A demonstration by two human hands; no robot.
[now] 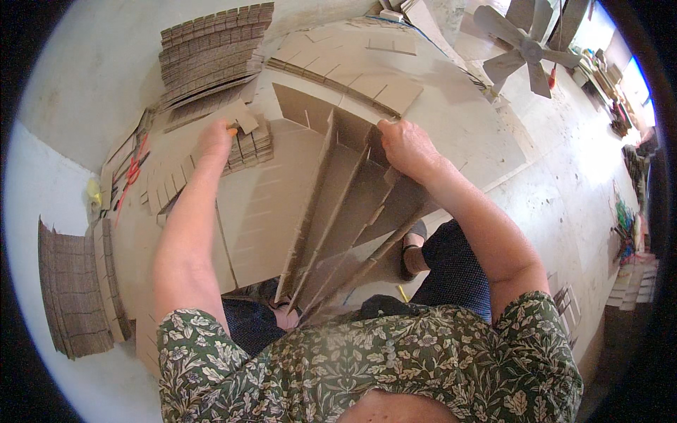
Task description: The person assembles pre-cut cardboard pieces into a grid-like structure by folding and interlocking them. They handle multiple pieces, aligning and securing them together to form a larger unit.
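In front of me stands a partly assembled cardboard divider (326, 176), its long slotted panels standing on edge and fanning out away from my body. My right hand (410, 149) is closed on the far end of one of its panels, with the fingertips partly hidden. Over to the left, my left hand (216, 139) pinches a small cardboard piece (244, 117) just above a stack of notched cardboard strips (252, 146). Something orange, too small to make out, shows at that hand's fingertips. A flat slotted cardboard sheet (264, 211) lies between the left forearm and the divider.
A tall stack of slotted cardboard (211, 56) stands at the far left, another stack (74, 289) at the near left. More sheets (352, 77) lie beyond the divider. A red cord (132, 170) lies at left. A fan (529, 49) stands at the far right.
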